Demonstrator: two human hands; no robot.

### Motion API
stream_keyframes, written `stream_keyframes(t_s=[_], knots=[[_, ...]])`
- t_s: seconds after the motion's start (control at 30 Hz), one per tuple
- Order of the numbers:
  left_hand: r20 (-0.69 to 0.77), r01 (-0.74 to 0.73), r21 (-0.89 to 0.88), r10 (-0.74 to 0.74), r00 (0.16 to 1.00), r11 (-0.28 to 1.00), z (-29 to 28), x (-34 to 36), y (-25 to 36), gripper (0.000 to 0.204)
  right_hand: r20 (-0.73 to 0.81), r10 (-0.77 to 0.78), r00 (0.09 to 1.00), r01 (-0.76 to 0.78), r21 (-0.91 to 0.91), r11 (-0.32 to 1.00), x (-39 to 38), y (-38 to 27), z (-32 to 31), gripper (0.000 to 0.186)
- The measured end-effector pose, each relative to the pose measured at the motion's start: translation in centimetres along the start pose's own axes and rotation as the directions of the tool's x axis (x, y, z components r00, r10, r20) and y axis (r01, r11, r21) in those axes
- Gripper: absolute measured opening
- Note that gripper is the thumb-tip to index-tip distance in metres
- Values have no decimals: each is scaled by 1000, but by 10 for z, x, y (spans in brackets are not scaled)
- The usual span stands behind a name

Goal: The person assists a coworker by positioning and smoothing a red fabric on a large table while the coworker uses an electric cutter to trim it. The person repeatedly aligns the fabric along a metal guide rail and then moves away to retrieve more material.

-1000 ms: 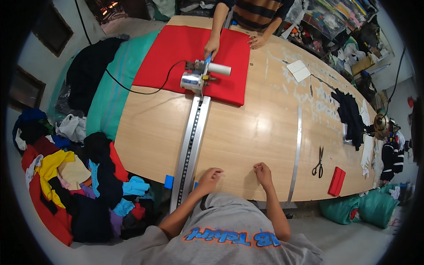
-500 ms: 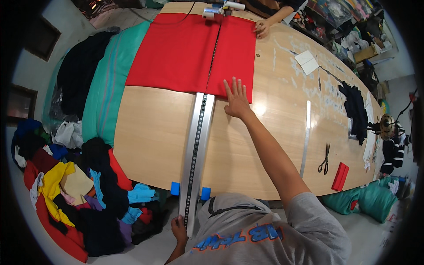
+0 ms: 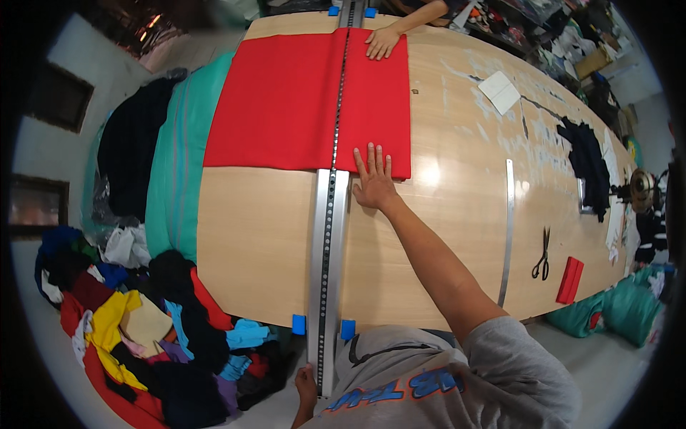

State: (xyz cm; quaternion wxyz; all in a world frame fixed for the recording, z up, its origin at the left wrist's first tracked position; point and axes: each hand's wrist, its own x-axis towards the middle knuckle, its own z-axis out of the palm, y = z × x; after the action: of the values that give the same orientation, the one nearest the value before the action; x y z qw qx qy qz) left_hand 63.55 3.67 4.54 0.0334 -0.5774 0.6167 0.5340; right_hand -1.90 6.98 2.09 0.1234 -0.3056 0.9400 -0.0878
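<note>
My right hand [image 3: 375, 182] lies with fingers spread on the near right part of a folded red fabric [image 3: 269, 100], just beside a long metal rail [image 3: 322, 229] with a perforated strip. Down at the rail's near end, my left hand [image 3: 306, 385] grips the rail's side. The rail continues to the table's far edge, where the strip shows along the fabric. Blue clamps [image 3: 299, 324] flank the rail at the table edge. At the top, a co-worker's hand [image 3: 384, 41] rests spread on the fabric's far right part.
The wooden table [image 3: 250, 250] holds a steel ruler [image 3: 508, 229], black scissors [image 3: 544, 259], a red block [image 3: 569, 280], a paper pad [image 3: 499, 91], black cloth [image 3: 587, 161] and a round-bodied machine [image 3: 638, 189]. A green bundle [image 3: 180, 164] and mixed cloth heap [image 3: 143, 329] lie left.
The cutting machine has travelled to the far end and out of view. My right hand has reached forward onto the fabric; my left dropped to the rail's end. The co-worker's hand moved onto the fabric.
</note>
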Motion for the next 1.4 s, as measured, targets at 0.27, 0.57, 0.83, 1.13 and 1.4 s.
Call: stream_keyframes(t_s=[0.27,0.57,0.83,1.13,1.4], knots=[[-106,-42,79,50,993,996,-7,-36,27,36,106,-1,994,10,-78,997,2,4,-6,95],[-241,-192,-1,186,953,981,-19,-48,46,19,-274,-234,933,195,-161,968,-76,15,12,75],[-66,-743,-352,776,627,570,111,-3,246,18,-76,-125,989,132,87,987,-370,69,47,68],[-105,63,-993,530,-842,-96,175,-321,458,28,136,452,881,-472,237,849,-534,136,36,72],[-312,278,-941,813,-491,-194,169,-410,396,28,117,580,806,-571,410,711,-556,119,52,78]])
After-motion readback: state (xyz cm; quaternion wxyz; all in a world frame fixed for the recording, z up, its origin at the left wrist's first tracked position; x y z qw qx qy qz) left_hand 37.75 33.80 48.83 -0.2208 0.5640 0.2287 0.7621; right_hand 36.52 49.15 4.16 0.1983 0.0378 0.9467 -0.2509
